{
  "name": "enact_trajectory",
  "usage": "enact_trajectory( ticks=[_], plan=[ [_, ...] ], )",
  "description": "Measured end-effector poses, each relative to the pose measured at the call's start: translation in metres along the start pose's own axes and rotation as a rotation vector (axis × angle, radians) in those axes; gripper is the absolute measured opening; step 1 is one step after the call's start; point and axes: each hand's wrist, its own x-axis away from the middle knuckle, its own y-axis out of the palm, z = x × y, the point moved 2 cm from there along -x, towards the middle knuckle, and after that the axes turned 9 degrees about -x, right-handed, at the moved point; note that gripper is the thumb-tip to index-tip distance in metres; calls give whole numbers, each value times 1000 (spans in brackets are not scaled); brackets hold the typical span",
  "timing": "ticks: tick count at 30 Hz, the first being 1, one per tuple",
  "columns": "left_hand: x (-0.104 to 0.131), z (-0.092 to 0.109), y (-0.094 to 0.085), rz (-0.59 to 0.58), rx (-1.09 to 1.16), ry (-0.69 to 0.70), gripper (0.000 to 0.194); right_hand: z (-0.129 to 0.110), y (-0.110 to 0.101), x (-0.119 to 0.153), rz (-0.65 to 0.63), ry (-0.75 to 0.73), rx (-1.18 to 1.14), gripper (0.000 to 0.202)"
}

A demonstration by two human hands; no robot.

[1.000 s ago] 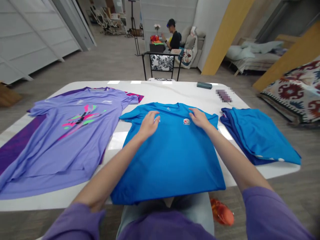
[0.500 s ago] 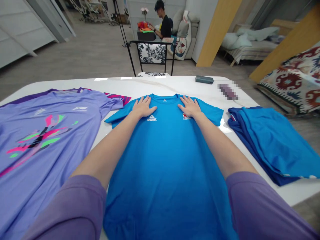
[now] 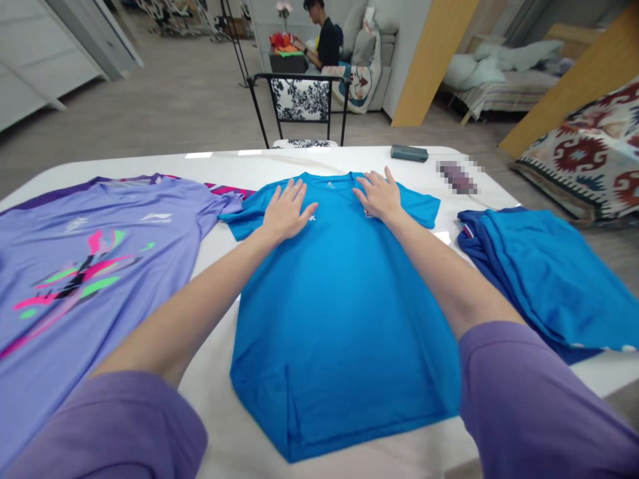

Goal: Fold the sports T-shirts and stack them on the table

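Note:
A blue T-shirt (image 3: 344,299) lies spread front side up on the white table (image 3: 214,412), collar at the far side and hem toward me. Its lower left corner is creased and slightly folded. My left hand (image 3: 287,207) is over the left chest with fingers spread, covering most of the white logo. Over the right chest is my right hand (image 3: 380,193), fingers apart, partly hiding a small badge. Neither hand grips the cloth; whether both palms touch it is hard to tell.
A lilac T-shirt (image 3: 164,246) lies at left on a darker purple garment. Folded blue clothes (image 3: 549,273) are at right. A dark case (image 3: 409,154) and a blurred-out object (image 3: 458,177) sit at the far right. Behind stand a chair (image 3: 302,100) and a seated person (image 3: 324,43).
The blue T-shirt has moved away from me, so its whole hem now shows. Both hands have shifted slightly on it, and the right hand's fingers look more raised.

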Motion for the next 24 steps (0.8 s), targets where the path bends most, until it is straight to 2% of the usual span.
enact_trajectory(
  ticks=[3,5,7,10,13,15,17,20,24],
  plan=[
    [112,34,-35,-86,40,129,81,-23,-50,65,94,-13,-144,70],
    [195,52,-57,-126,83,185,79,-33,-79,130,79,-20,-250,69],
    [273,64,-76,-165,143,205,75,-40,-100,207,11,-9,-325,68],
    [370,76,-99,-223,266,239,61,-45,-116,325,-79,69,-367,69],
    [440,82,-117,-208,379,207,34,-40,-116,421,-95,218,-343,73],
    [469,85,-125,-166,388,105,24,-36,-112,464,-97,290,-317,75],
    [480,89,-129,-100,350,-8,24,-36,-109,489,-101,319,-282,79],
    [466,97,-126,25,299,-51,28,-45,-110,500,-68,311,-232,83],
    [437,108,-112,63,242,85,56,-66,-122,495,-39,188,-244,80]
  ],
)
